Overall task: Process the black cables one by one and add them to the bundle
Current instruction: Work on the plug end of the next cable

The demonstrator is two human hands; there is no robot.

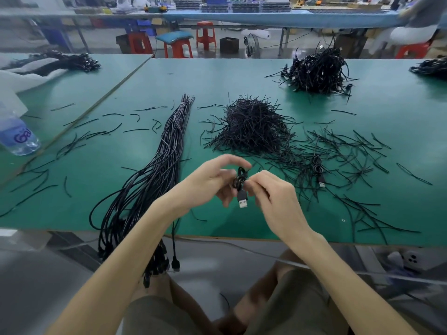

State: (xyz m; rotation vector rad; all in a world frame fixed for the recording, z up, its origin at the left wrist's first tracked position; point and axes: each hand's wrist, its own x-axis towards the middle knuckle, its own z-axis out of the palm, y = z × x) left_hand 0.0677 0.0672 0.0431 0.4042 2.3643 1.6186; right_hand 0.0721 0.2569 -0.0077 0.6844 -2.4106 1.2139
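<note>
A small coiled black cable [240,180] with a USB plug hanging down is held above the green table's front edge. My left hand [208,182] grips the coil from the left and my right hand [271,194] pinches it from the right. To the left lies the long bundle [154,165] of straightened black cables, its plug ends hanging over the table edge. Another coiled cable [317,169] lies on the table to the right. A heap of coiled cables [316,71] sits at the far right.
A mound of black twist ties [251,126] lies in the table's middle, with loose ties scattered left and right. A plastic water bottle [17,136] lies at the left edge. The green table [399,112] ends just before my knees. Red stools stand beyond.
</note>
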